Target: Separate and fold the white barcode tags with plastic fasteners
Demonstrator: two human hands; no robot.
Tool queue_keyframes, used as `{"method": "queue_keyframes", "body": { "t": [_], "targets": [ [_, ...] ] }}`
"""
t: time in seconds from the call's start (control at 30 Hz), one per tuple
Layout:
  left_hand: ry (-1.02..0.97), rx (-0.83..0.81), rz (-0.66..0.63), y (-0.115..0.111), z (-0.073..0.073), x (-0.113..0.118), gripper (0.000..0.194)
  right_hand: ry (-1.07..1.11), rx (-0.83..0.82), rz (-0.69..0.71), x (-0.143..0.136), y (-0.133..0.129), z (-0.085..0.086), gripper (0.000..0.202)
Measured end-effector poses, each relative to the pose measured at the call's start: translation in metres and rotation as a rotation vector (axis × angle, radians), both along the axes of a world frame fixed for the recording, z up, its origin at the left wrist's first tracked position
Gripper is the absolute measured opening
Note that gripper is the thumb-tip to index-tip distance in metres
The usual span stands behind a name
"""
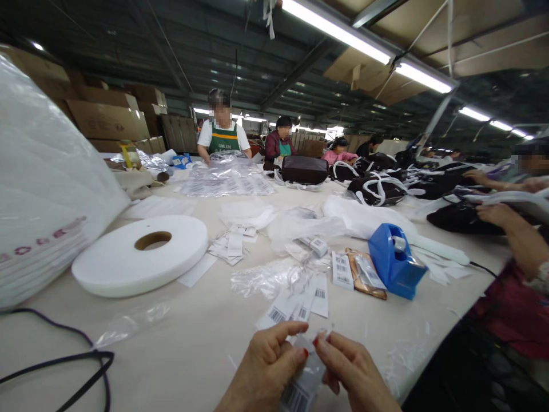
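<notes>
At the near edge of the table my left hand is closed on a white barcode tag, which seems to be in a small clear plastic sleeve. Thumb and fingertips of my right hand pinch the clear plastic at its upper end. Just beyond my fingers lie several loose barcode tags. Behind them is a crumpled heap of clear plastic bags. A blue tape dispenser stands to the right, beside a phone in a gold-coloured case with a small packet on it.
A big white roll lies flat on the left, near a bulging plastic sack and a black cable. Dark bags with white straps cover the far right. Co-workers stand across the table; another person's hand works at right.
</notes>
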State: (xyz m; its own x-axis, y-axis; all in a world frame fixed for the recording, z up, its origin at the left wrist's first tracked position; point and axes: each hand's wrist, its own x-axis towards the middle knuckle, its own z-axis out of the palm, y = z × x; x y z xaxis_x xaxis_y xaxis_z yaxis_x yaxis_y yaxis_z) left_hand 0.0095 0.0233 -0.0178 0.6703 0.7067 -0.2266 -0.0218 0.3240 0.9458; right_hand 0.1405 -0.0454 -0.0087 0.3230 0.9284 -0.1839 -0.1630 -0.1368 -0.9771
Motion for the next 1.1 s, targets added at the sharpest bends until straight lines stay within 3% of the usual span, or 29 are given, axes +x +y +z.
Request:
{"method": "queue_keyframes", "body": {
  "t": [0.23,0.37,0.5,0.67,0.87,1.1],
  "targets": [
    [0.028,0.017,-0.091,-0.002,0.013,-0.001,0.059,0.449,-0.006,-0.052,0.006,0.015,0.020,0.021],
    [0.007,-0.034,-0.189,-0.003,0.003,0.002,0.043,0.522,-0.033,0.022,0.019,0.024,0.033,0.018],
    [-0.041,-0.110,-0.227,-0.006,-0.005,0.004,0.042,0.603,-0.075,0.035,0.025,0.031,0.036,0.016],
    [-0.062,-0.131,-0.227,-0.007,-0.004,0.004,0.043,0.714,-0.086,-0.005,0.032,0.035,0.037,0.012],
    [-0.057,-0.174,-0.209,-0.006,-0.004,0.004,0.045,0.730,0.001,-0.068,0.042,0.036,0.039,0.009],
    [-0.037,-0.158,-0.162,-0.008,-0.011,0.007,0.046,0.624,0.041,-0.058,0.035,0.036,0.039,0.015]
  ]
}}
